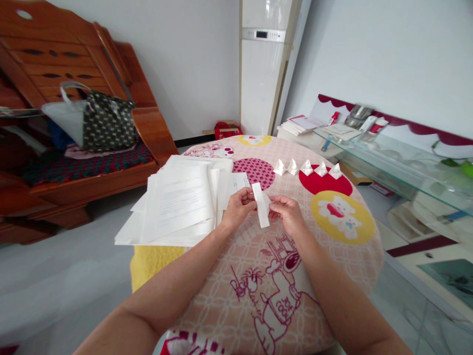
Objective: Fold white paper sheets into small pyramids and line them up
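Observation:
A folded strip of white paper is held up over the middle of the round table, between my two hands. My left hand pinches its left side with thumb and fingers. On the other side, the closed fingers of my right hand grip a thin flap of the same paper. Beyond my hands, several small folded white paper shapes stand in a row on the cloth. To the left lies a loose stack of white paper sheets, some with faint print, reaching close to my left hand.
A patterned pink tablecloth covers the table. At the right stands a glass-topped cabinet with papers and small items on it. A wooden bench holding a dark patterned bag is at the left. A tall white air conditioner stands behind.

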`<state>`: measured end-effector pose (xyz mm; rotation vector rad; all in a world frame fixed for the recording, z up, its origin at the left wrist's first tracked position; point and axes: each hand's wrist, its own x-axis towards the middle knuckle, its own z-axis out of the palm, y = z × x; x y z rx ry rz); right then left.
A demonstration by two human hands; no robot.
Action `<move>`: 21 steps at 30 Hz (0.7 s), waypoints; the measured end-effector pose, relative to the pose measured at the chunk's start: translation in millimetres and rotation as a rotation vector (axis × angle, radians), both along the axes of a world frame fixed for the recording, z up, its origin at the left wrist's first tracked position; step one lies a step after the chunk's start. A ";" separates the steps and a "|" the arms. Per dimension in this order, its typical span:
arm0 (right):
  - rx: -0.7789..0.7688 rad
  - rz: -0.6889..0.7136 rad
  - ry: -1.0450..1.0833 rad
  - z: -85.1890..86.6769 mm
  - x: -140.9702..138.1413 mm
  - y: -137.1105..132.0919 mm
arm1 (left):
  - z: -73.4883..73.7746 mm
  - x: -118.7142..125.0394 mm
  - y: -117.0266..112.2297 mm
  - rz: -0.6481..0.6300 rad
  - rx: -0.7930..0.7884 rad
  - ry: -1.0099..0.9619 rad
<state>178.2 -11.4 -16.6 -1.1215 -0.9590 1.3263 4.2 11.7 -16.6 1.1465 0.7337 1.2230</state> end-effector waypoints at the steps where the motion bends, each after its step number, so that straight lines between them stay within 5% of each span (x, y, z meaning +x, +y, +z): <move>1: 0.018 -0.005 -0.023 0.7 -0.1 -0.8 | -1.5 -0.1 1.0 0.023 0.022 0.032; 10: 0.137 -0.032 -0.130 2.0 -5.7 -7.3 | 2.7 -7.2 0.0 0.401 0.191 0.314; 21: 0.193 -0.059 -0.212 5.5 -4.5 -10.9 | 5.9 -8.2 -1.3 0.093 0.164 0.171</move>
